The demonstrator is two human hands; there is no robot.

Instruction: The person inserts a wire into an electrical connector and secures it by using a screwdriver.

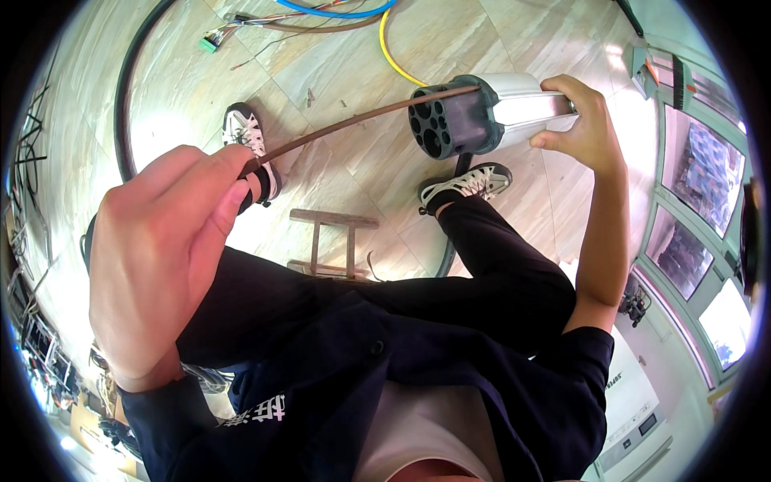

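Observation:
My left hand (165, 249) is closed, pinching one end of a thin brown cable (345, 126) between thumb and fingers. The cable runs in a shallow arc to the right. Its far end lies along the top of a large plug connector (456, 120); how it ends there I cannot tell. The connector has a dark grey front with several round holes facing left, and a silver body. My right hand (590, 120) grips the silver body at its right end, thumb below and fingers above. The connector is held in the air above the floor.
On the tiled floor lie a blue cable (337, 13), a yellow cable (391, 53) and thin wires with a green terminal block (210, 43). A thick black cable (122, 104) curves at the left. A small wooden stool (333, 218) stands between my legs; windows (701, 157) line the right.

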